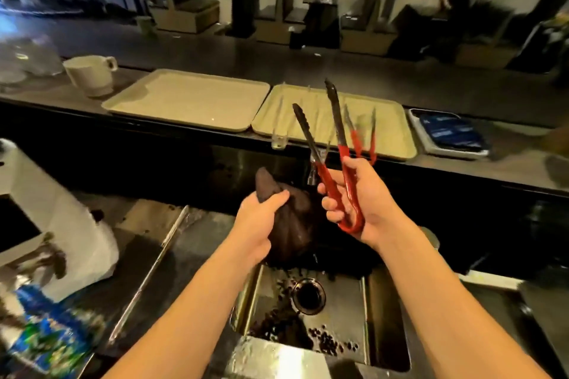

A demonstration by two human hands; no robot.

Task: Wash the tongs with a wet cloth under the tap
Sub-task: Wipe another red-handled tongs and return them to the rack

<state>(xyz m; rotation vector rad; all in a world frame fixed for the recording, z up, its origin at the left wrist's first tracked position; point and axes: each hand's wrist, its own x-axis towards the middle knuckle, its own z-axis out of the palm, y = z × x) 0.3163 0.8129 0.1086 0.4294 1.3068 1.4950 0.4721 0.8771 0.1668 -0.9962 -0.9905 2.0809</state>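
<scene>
My right hand grips a pair of red-handled tongs by the looped end, with the two dark tips spread apart and pointing up and away over the sink. My left hand is closed on a dark brown cloth that hangs bunched over the sink. The tap shows as a slim metal spout just behind the cloth and the tongs; I cannot tell whether water runs. Coffee beans lie scattered around the drain.
On the counter behind stand two beige trays, the right tray holding more tongs, and a white cup at the left. A blue packet in a tray sits at the right. A long metal rod, a white bag and blue packaging lie left of the sink.
</scene>
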